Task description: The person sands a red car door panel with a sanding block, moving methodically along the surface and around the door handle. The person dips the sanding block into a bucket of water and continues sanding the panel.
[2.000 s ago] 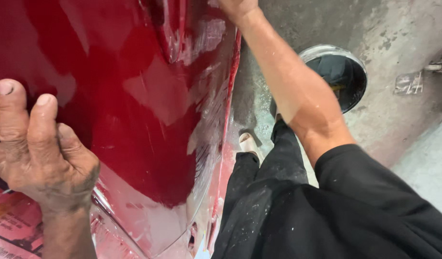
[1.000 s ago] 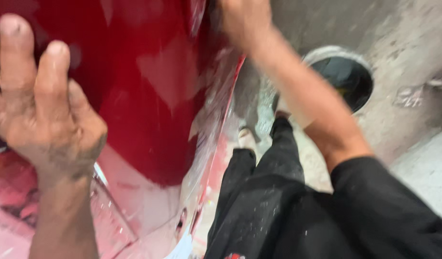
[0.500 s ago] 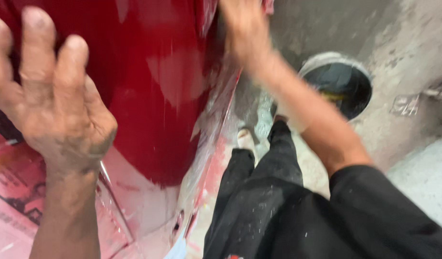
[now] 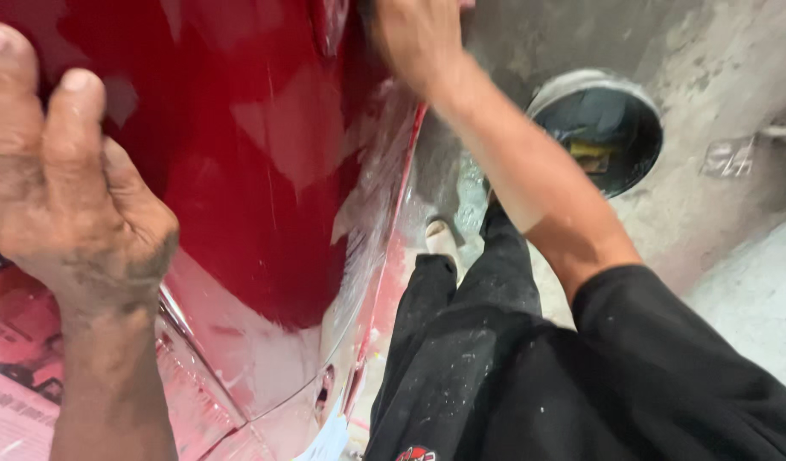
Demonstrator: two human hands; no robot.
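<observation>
Now the left hand (image 4: pixel 64 183) has slid up the shiny red car panel (image 4: pixel 265 171) and sits bigger in view than a moment ago, so the rubbing has moved higher. Its fingers are spread flat against the red. The right hand (image 4: pixel 414 38) is pressed on the far edge of the panel; I cannot tell what it pinches. A round tin (image 4: pixel 598 128) sits on the floor, far right.

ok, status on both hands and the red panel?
Left hand flat on red panel. Right hand at panel's upper edge, grip unclear. Round pan on floor, apart.
</observation>
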